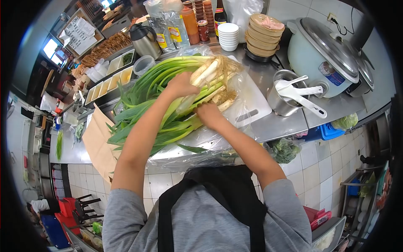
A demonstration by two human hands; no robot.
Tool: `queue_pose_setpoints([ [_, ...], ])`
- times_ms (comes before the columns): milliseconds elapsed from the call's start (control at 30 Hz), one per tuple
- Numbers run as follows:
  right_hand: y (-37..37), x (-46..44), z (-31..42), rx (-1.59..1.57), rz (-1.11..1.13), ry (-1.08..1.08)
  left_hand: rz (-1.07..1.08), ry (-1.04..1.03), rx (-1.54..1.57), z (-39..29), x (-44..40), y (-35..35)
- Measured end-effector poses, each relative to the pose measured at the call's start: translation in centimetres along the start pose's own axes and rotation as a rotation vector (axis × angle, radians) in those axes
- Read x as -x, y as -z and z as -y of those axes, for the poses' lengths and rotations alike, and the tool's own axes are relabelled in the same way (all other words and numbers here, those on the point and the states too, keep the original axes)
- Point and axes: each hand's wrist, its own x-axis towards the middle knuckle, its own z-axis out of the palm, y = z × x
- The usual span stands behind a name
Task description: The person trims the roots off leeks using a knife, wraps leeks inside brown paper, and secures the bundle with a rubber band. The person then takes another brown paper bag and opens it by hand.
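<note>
Where clear plastic [180,163] droops over the near edge of the steel worktop [287,122], a heap of leeks [184,105] lies on top of it, long flat leaves deep green at the left, paling to white stalks with tangled, straw-coloured roots toward the right. The right hand [209,115] is in among the lower stalks, fingers curled, though I cannot tell whether it is clamped on any. Farther in, the left hand [182,86] is closed around a clutch of stalks, its forearm crossing the leaves and hiding part of them. Brown paper [98,134] hangs off the near edge to the left; a white cutting board [261,103] sits to the right, partly under plastic and leeks. Past the board stands a steel pot [282,104] of white utensils [300,94]. Toward the far edge come a steel jug [145,40], foil pouches [178,35], white bowls [228,37] and brown bowls [260,38], with a big rice cooker [321,52] at the far right. Counted: one board, one pot, at least three utensils, one jug, two pouches with yellow labels, one stack of each kind of bowl, one big cooker; the leeks overlap too much to number.
</note>
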Motion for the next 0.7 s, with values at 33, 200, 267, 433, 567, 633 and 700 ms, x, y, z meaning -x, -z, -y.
queue_pose_setpoints([
  [33, -0.6, -0.9, -0.5, 0.000, -0.003, -0.001, 0.032, -0.010, 0.015, -0.2, 0.2, 0.0],
  [200, 1.6, -3.4, -0.6, 0.230, 0.284, 0.072, 0.045, -0.009, 0.003, 0.0, 0.0, -0.6],
  [267, 0.8, -3.8, -0.8, 0.226, 0.260, 0.067, -0.002, -0.040, -0.019, 0.1, 0.0, -0.5],
  [433, -1.4, -4.4, -1.5, 0.211, 0.284, 0.061, -0.011, -0.052, 0.023, 0.1, 0.4, 0.1],
  [567, -1.7, -2.4, -1.9, 0.220, 0.157, 0.065, -0.034, -0.064, 0.021, 0.1, 0.6, 0.2],
  [633, -1.8, -1.8, -1.6, 0.150, 0.049, 0.010, -0.008, -0.062, 0.034, 0.1, 0.6, 0.0],
  [700, -1.9, -1.4, -1.1, 0.087, 0.015, -0.184, 0.022, -0.057, 0.050, 0.0, 0.6, -0.4],
])
